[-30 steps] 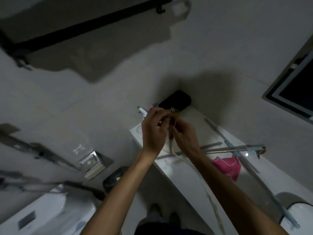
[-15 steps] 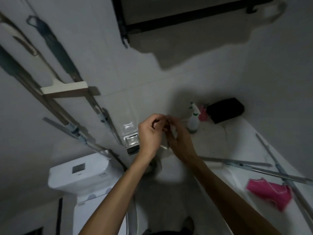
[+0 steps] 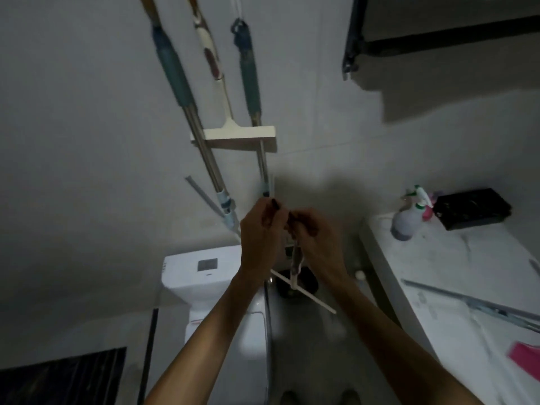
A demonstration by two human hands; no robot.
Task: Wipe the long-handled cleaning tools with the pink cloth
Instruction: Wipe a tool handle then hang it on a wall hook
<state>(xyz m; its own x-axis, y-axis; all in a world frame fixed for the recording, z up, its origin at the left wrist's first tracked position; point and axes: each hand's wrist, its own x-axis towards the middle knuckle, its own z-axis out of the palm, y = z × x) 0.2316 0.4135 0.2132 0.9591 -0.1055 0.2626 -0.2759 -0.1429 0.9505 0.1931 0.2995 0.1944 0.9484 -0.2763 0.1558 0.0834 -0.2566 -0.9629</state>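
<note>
Both hands are raised together in front of the wall. My left hand (image 3: 260,229) and my right hand (image 3: 317,238) pinch the top end of a small squeegee (image 3: 295,267), which hangs down with its white blade (image 3: 304,292) slanting below my wrists. Just above my fingers, several long-handled tools hang on the wall: two teal-gripped poles (image 3: 172,68) (image 3: 249,71) and a white squeegee (image 3: 233,133). The pink cloth (image 3: 526,358) lies on the white counter (image 3: 455,258) at the far right, away from both hands. Metal poles (image 3: 482,302) lie across that counter.
A white toilet (image 3: 204,273) stands below my left arm, with a dark round bin (image 3: 306,283) beside it. A spray bottle (image 3: 406,220) and a black box (image 3: 470,209) sit at the counter's back. A black rail (image 3: 438,39) is fixed to the wall at upper right.
My view has swung left from the counter to the wall of hanging tools. Both hands, still together on the small squeegee, have carried it there. The pink cloth stayed on the counter.
</note>
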